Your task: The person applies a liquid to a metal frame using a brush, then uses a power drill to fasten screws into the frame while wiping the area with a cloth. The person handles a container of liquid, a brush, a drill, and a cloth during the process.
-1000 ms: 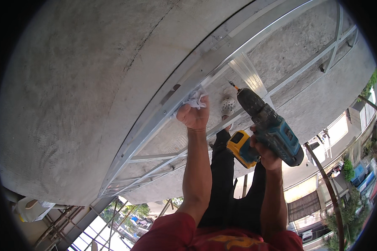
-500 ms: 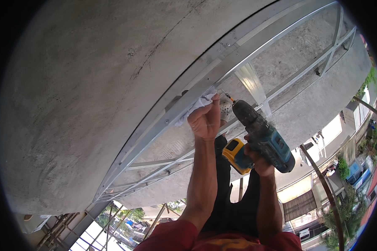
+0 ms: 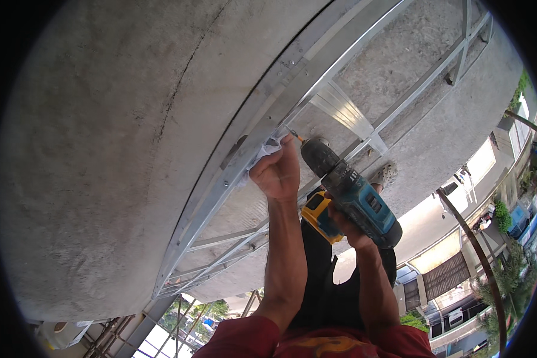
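Note:
My right hand (image 3: 353, 231) is wrapped round the grip of a teal and black cordless drill (image 3: 364, 200) with a yellow battery (image 3: 320, 216). The drill tilts up to the left, its thin bit close beside the edge of a silver metal rail (image 3: 307, 86). Whether the tip touches the rail I cannot tell. My left hand (image 3: 278, 174) is closed on a crumpled white bag or cloth (image 3: 271, 147) pressed against the rail, just left of the bit. What lies inside the white material is hidden.
A metal frame with crossbars (image 3: 409, 107) runs along the grey concrete wall (image 3: 107, 143). A wide metal strip (image 3: 344, 110) bridges its two rails. My perforated shoe (image 3: 385, 174) stands on the concrete ledge. Poles (image 3: 480, 256) rise at the right, with buildings and a street far below.
The drill has moved up and left, bringing its bit close to the rail beside my left hand. My view has shifted, and my shoe now shows right of the drill.

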{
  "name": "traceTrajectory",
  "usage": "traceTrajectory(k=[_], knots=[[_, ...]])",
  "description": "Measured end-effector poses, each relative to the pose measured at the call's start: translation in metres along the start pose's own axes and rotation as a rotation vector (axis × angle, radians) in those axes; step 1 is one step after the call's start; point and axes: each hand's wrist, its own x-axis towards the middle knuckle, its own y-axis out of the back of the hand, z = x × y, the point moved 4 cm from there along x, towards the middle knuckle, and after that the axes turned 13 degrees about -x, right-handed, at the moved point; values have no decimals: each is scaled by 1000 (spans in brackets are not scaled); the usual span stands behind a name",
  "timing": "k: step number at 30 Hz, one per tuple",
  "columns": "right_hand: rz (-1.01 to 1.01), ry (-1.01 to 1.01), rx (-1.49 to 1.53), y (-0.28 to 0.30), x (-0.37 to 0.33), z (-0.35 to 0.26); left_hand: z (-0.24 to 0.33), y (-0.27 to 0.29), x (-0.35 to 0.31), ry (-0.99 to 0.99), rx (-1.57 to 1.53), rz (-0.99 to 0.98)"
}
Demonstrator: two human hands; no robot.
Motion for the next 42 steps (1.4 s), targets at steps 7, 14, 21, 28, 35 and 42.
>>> traceTrajectory(k=[7, 14, 21, 28, 35, 42], knots=[[52, 505, -1258, -36, -42, 2, 8, 12, 8, 7, 4, -53], [49, 792, -1563, -43, -57, 25, 3, 11, 3, 51, -34, -30], [230, 627, -1541, -13, -7, -37, 4, 2, 5, 67, -50, -44], [-182, -127, -75, -13, -8, -2, 2, -6, 2, 30, -10, 49], [-163, 2, -245, -13, -7, 7, 3, -10, 4, 36, -17, -23], [35, -148, -280, -29, -7, 12, 0, -13, 3, 88, -12, -9]])
